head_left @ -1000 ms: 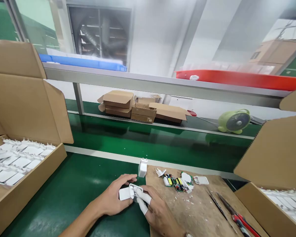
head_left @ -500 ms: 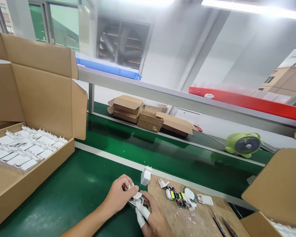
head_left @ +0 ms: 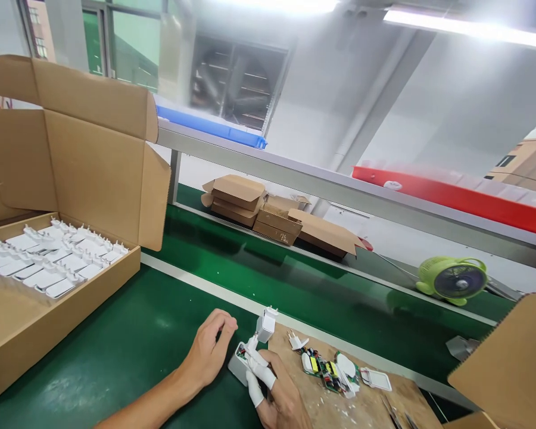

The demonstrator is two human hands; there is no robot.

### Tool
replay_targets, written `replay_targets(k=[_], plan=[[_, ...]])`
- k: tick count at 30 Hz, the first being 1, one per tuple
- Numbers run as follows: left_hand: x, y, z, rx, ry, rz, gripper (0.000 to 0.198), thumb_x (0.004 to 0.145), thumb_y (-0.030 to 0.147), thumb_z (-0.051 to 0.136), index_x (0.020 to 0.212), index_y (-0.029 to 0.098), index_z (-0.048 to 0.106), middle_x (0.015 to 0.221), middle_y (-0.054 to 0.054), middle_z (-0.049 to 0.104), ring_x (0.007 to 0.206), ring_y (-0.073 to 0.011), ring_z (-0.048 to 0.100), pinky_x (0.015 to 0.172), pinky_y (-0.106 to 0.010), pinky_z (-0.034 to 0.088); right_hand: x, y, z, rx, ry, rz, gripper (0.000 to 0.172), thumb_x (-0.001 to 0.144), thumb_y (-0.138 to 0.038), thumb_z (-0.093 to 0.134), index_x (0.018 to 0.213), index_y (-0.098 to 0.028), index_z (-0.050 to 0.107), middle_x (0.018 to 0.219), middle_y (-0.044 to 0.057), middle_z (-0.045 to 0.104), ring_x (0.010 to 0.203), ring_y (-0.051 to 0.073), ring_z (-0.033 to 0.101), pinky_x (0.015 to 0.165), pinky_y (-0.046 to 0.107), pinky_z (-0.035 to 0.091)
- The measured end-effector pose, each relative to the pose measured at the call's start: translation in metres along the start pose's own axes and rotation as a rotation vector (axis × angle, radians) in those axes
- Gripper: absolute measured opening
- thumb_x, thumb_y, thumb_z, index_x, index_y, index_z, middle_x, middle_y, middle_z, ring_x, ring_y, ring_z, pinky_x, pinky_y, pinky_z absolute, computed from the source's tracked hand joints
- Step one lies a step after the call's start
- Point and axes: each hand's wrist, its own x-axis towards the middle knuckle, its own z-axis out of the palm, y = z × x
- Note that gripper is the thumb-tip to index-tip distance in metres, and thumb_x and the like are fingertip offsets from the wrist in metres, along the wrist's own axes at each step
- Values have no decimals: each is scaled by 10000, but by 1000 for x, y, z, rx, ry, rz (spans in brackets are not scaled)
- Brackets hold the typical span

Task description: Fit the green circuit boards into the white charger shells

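My right hand (head_left: 282, 390), with white covers on two fingers, grips a white charger housing (head_left: 237, 364) above the green mat. The housing's end is open, and small circuit parts show inside. A white plug piece (head_left: 252, 344) with pins sits at that open end, partly behind the covered fingers; whether it is joined to the housing I cannot tell. To the left, apart from the housing, my left hand (head_left: 209, 345) has its fingers curled and thumb close to the forefinger, with nothing visible in them. Just beyond both hands a closed white charger (head_left: 267, 325) stands upright.
A brown board (head_left: 312, 411) on the right bears bare circuit boards (head_left: 328, 369), a loose plug piece (head_left: 297, 340), a white cover (head_left: 376, 379) and tweezers (head_left: 389, 411). At left, a cardboard box (head_left: 93, 277) holds rows of white chargers. A green fan (head_left: 453, 280) stands at back right.
My left hand has let go of the plug piece and drawn back to the left. The housing's open end now shows in my right hand. The view has shifted slightly.
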Motion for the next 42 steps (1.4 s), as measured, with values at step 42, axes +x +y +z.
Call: replay_targets(k=[42], plan=[[-19,-18,-2,171,-99,-11,352,1101,489,438,925,233,603,865,-14,635,767,-201,634,742,-320,512,-33,-15,33,474,-130,276,434,1012,-103,513,1400,-277,601,1191,85,686,1010,245,725,916,387,657]])
